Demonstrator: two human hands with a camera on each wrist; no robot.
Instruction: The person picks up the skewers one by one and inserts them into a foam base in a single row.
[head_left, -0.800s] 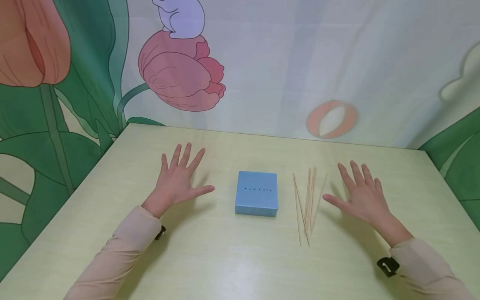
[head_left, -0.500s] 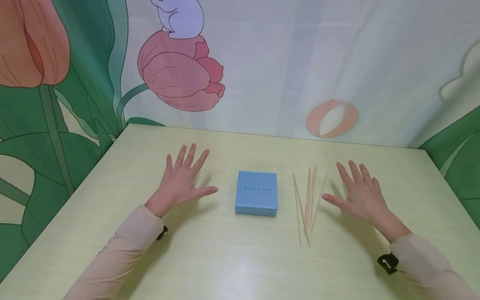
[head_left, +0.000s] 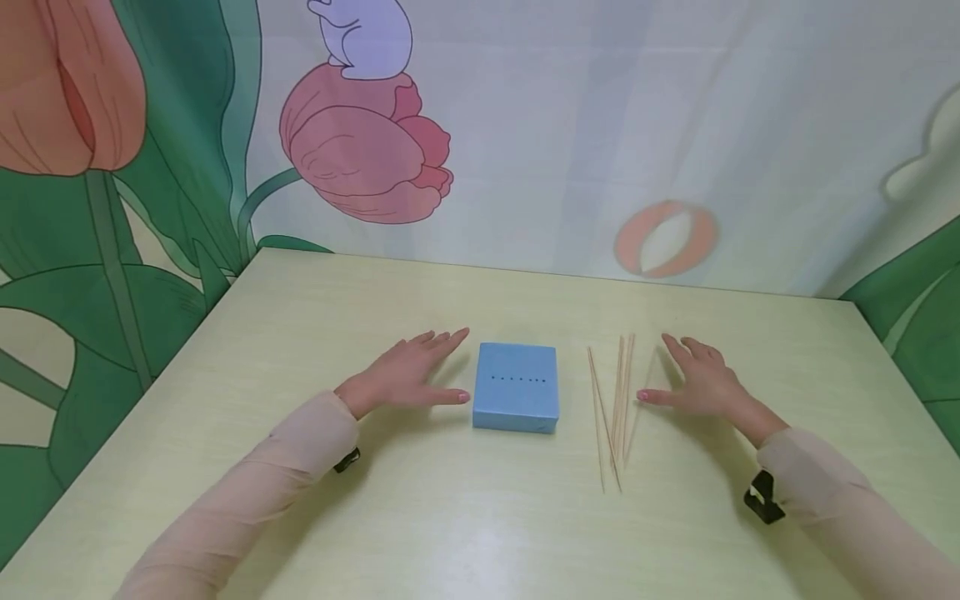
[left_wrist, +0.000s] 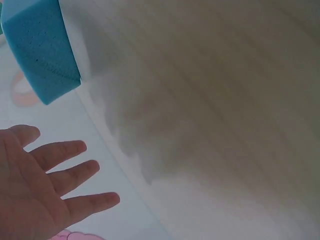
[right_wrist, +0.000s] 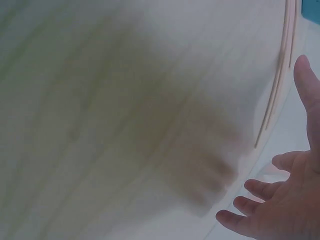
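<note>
A blue foam-like block (head_left: pixel 516 400) with a row of several small dark holes across its top lies mid-table. Just left of it hovers my left hand (head_left: pixel 408 372), fingers extended and thumb tip right by the block's side; it holds nothing. To the block's right, several thin wooden sticks (head_left: pixel 621 404) lie loosely side by side, some crossing. My right hand (head_left: pixel 703 383) is spread at their right, its thumb tip close to the rightmost stick. In the left wrist view the block (left_wrist: pixel 42 50) shows beyond the fingers; the sticks (right_wrist: pixel 276 85) appear in the right wrist view.
The pale wood-grain table (head_left: pixel 480 517) extends around everything. Behind it hangs a curtain (head_left: pixel 525 150) printed with flowers, leaves and a rabbit. Beige sleeves with dark wrist-worn pieces (head_left: pixel 763 498) cover both forearms.
My left hand has moved right, up to the block, its fingers turning toward it. My right hand has shifted slightly left toward the sticks. The block and sticks have stayed in place.
</note>
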